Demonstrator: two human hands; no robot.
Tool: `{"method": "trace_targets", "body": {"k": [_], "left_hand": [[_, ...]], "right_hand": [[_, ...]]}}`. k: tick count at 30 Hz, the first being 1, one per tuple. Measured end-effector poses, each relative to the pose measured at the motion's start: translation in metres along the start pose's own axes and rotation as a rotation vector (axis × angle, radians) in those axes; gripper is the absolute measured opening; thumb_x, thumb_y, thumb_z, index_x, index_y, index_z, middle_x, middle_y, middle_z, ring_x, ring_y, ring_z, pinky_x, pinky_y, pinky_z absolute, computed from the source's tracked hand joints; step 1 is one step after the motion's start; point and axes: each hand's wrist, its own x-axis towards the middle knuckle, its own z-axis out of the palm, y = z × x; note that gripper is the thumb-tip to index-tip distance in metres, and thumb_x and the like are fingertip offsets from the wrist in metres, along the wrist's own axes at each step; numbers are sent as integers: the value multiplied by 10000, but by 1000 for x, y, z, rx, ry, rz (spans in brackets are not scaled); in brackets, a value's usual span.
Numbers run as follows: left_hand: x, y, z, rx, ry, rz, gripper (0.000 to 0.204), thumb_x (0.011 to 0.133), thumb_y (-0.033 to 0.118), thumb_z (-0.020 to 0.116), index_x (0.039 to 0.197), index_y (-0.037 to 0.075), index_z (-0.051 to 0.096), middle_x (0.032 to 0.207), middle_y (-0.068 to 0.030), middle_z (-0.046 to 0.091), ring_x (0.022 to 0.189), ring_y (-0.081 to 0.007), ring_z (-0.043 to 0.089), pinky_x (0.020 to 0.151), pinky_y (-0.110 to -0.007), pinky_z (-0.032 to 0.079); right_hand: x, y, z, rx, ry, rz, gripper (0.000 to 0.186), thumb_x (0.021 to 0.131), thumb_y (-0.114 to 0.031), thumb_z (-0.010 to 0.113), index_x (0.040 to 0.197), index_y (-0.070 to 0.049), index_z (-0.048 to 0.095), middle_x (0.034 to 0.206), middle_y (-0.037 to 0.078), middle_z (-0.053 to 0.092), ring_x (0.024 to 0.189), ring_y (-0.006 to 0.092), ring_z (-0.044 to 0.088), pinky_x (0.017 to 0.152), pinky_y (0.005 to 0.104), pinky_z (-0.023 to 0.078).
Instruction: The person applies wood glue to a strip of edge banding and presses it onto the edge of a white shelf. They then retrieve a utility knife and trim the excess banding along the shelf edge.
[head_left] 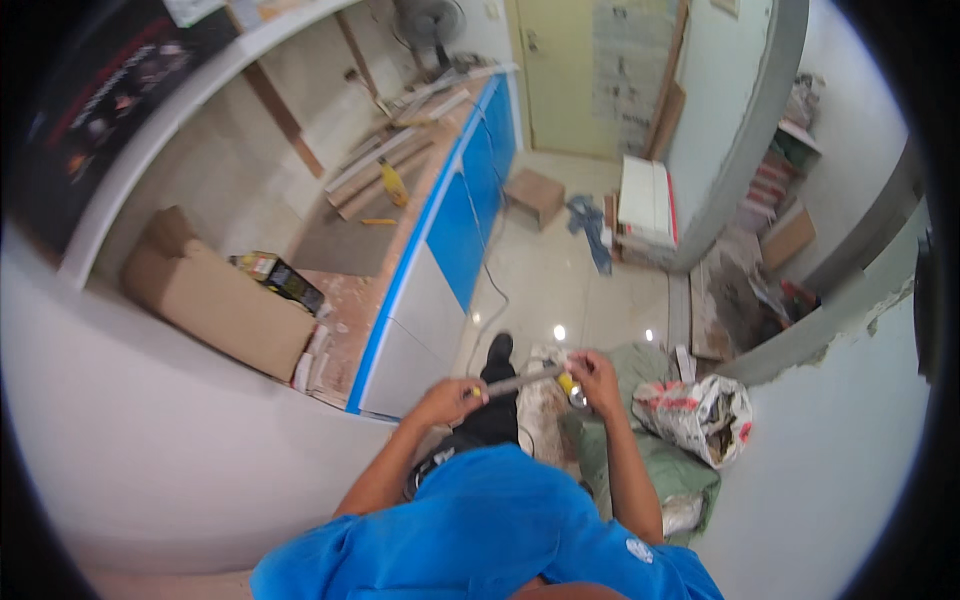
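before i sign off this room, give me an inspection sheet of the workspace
surface: brown countertop, pale marks near its close end; loose strips and a yellow bottle on it
job's things: narrow greyish strip spanning the hands; yellow-and-silver object by the right hand, type unclear
clutter: cardboard box at the counter's near end; blue cloth, white sack and green sack on the floor side
grippers: bare left hand and right hand, one at each strip end
cables: dark cable running down the blue cabinet front onto the floor
surroundings: fan at the far end; yellowish door beyond
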Motion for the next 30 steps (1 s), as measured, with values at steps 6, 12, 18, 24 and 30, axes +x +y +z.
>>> {"method": "trace_targets", "body": {"k": [6, 12, 18, 24, 30], "left_hand": [[208, -20, -72, 0, -124, 154, 313, 910, 328, 786, 1120, 98, 753, 847, -117, 748, 761, -239, 703, 699, -380, 527], [373, -27, -152, 125, -88, 253, 357, 884, 361, 801, 1132, 109, 753, 936, -147, 755, 843, -338, 724, 737, -421, 549], [477, -23, -259, 226, -219, 296, 350, 963, 358, 682, 1233, 135, 682, 1097, -173, 729, 1031, -391, 689, 899, -493, 540], [526, 8, -356, 342, -49, 167, 397, 969, 346, 713, 1281, 104, 680, 1178, -177, 730, 1074, -379, 696, 913, -468, 550], [583, 9, -420, 397, 155, 25, 403, 960, 387, 722, 1264, 124, 698, 1166, -144, 742, 1055, -357, 705, 899, -464, 551]], "right_hand": [[149, 2, -29, -83, 186, 77, 246, 925, -168, 775, 1100, -3, 727, 824, 11, 677, 745, 98, 589, 696, 252, 477], [286, -21, -49, -147, 255, 63, 313, 873, -165, 824, 1130, -22, 719, 784, -28, 587, 718, 79, 521, 664, 251, 444], [417, -72, -33, -137, 323, 12, 296, 842, -142, 836, 1078, -7, 719, 874, -6, 601, 784, 107, 522, 711, 261, 454], [564, -97, -18, 24, 222, -62, 334, 825, -64, 846, 1125, -17, 706, 822, -48, 567, 737, 64, 512, 681, 220, 438], [720, -107, -2, 55, 15, -154, 308, 841, -73, 852, 1112, -1, 724, 842, -11, 641, 765, 89, 585, 698, 252, 484]]}}
